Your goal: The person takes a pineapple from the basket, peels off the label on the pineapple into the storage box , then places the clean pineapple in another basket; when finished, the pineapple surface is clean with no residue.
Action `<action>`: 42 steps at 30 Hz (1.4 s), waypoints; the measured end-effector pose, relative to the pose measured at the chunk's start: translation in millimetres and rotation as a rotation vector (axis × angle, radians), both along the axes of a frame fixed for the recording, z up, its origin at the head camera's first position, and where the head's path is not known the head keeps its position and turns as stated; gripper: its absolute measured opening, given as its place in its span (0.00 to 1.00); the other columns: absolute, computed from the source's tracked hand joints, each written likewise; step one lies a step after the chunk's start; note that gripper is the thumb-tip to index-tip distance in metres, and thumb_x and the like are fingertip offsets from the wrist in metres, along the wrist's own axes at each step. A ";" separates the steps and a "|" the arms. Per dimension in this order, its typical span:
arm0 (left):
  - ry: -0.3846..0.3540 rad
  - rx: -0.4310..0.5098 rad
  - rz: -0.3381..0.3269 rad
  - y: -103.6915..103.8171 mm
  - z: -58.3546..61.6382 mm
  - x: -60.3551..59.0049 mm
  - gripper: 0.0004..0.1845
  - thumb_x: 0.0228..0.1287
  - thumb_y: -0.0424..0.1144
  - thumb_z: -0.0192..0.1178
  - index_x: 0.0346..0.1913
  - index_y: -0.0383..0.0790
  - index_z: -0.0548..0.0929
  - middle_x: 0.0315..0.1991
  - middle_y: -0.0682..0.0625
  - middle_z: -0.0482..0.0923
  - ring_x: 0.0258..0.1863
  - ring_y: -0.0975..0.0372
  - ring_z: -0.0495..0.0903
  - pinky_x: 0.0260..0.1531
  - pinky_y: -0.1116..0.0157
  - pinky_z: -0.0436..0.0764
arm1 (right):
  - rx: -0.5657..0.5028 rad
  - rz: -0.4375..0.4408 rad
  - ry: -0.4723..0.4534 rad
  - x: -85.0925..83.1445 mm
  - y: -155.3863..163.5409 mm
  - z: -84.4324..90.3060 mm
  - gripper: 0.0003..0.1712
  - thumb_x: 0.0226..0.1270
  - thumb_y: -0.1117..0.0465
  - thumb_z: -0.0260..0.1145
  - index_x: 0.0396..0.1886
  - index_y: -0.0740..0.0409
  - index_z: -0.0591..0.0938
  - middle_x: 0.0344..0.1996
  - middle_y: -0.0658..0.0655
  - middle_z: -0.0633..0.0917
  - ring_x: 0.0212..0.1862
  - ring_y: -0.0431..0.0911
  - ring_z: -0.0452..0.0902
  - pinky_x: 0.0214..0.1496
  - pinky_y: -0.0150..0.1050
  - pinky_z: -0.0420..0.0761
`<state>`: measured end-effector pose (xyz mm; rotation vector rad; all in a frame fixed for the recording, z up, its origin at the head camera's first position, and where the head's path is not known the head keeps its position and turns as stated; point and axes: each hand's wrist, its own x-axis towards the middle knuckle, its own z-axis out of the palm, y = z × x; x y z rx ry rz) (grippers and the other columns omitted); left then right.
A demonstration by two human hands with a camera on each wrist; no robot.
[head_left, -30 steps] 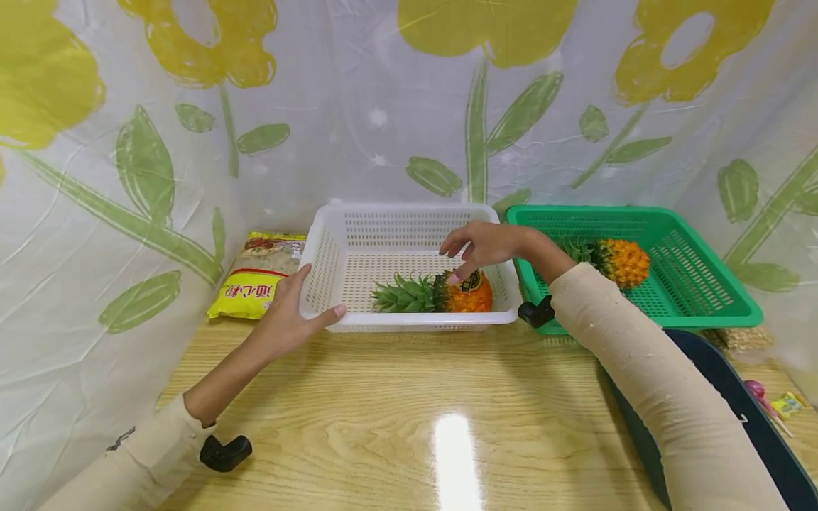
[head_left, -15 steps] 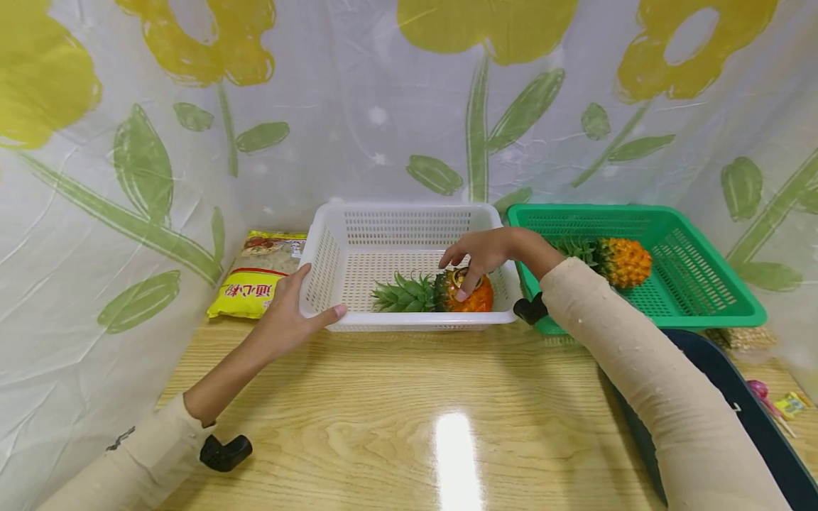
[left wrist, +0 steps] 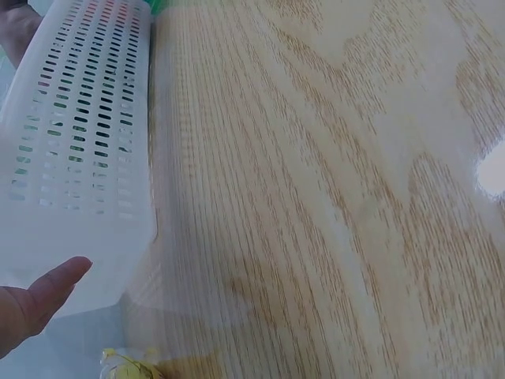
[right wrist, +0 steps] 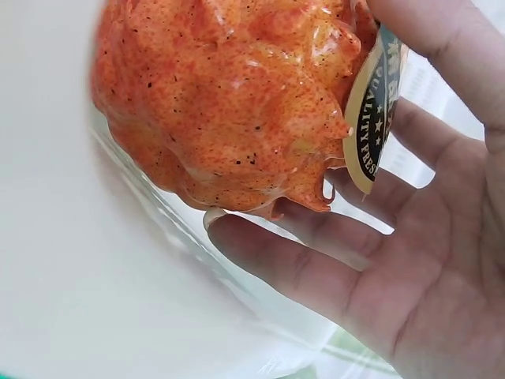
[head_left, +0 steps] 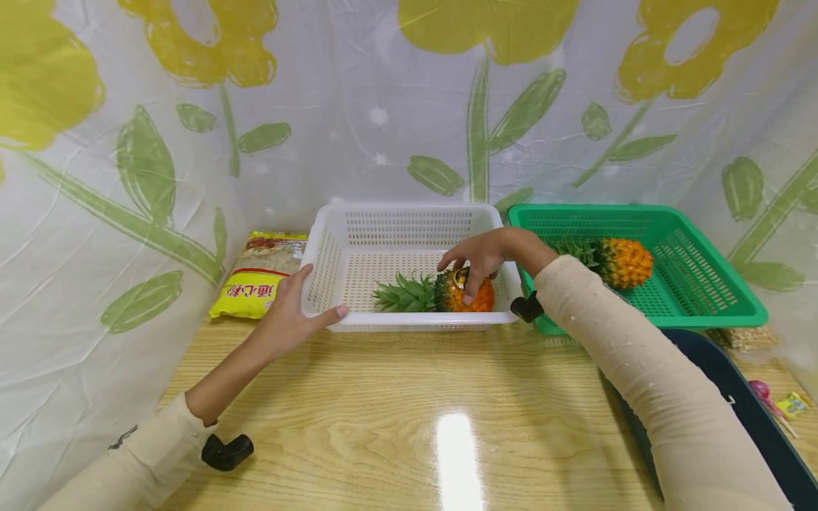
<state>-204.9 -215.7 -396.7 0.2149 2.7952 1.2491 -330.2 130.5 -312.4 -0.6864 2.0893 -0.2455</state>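
Orange pineapple (head_left: 483, 298), label (right wrist: 371, 118) reading "QUALITY", lies in the white basket (head_left: 415, 319) beneath the right grip (head_left: 482, 253), which curls round it; left grip (head_left: 287, 312) spans the basket's corner, wide, beside a "通心粉" bag (head_left: 251, 291).

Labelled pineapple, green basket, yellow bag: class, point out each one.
Labelled pineapple (right wrist: 221, 103): right wrist view, on its orange body.
Green basket (head_left: 695, 268): head view, on its inner wall.
Yellow bag (head_left: 251, 290): head view, on its printed front.

Cream sleeves (head_left: 639, 376), dark mark (head_left: 123, 437) on left; black wrist cameras (head_left: 226, 453)
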 end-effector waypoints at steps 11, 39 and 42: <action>-0.004 0.006 0.004 0.5 1.1 0.6 0.60 0.61 0.62 0.67 0.81 0.38 0.41 0.76 0.29 0.43 0.65 0.39 0.65 0.64 0.35 0.66 | 0.053 -0.001 -0.012 -1.6 -1.9 -2.5 0.59 0.58 0.53 0.79 0.82 0.48 0.53 0.79 0.65 0.56 0.75 0.57 0.60 0.54 0.50 0.79; -0.007 0.012 0.002 0.9 1.6 0.5 0.59 0.61 0.61 0.67 0.81 0.37 0.42 0.77 0.29 0.43 0.68 0.39 0.62 0.65 0.36 0.65 | 0.058 0.017 0.075 0.0 -2.3 -1.6 0.54 0.54 0.53 0.80 0.78 0.44 0.61 0.76 0.62 0.61 0.62 0.53 0.72 0.51 0.50 0.81; -0.009 0.011 0.001 1.1 1.7 0.8 0.59 0.61 0.61 0.67 0.81 0.37 0.42 0.76 0.29 0.43 0.68 0.39 0.62 0.65 0.36 0.65 | 0.047 0.010 0.085 -0.4 -0.4 0.4 0.54 0.54 0.52 0.80 0.78 0.43 0.61 0.76 0.62 0.61 0.61 0.53 0.72 0.49 0.47 0.81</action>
